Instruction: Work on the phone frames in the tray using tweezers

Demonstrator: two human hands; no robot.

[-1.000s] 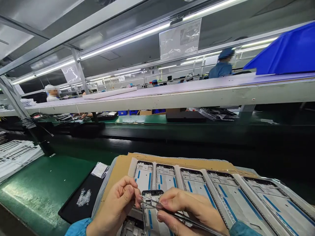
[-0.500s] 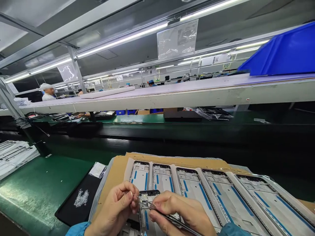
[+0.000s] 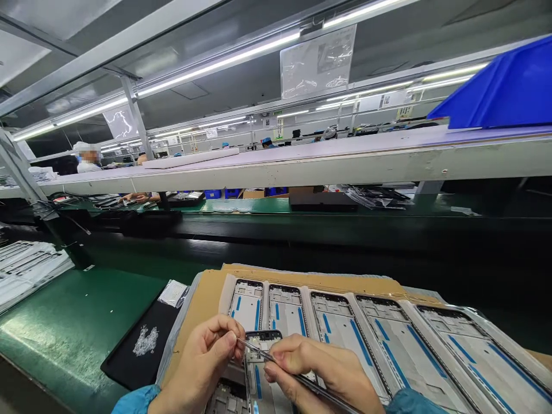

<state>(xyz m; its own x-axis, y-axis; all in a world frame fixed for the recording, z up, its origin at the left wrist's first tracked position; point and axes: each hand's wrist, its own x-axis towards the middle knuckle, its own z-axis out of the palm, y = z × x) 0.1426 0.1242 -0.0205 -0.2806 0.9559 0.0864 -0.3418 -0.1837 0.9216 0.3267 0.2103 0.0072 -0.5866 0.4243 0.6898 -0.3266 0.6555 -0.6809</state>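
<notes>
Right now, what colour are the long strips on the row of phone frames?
The long strips are blue; they show clearly in the head view.

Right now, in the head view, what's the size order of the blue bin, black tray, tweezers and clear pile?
1. Blue bin
2. Black tray
Unsure between: tweezers, longer but thinner, and clear pile.

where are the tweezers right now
Low in the head view, the tweezers are in the right hand, tips at the left hand, over a phone frame.
</notes>
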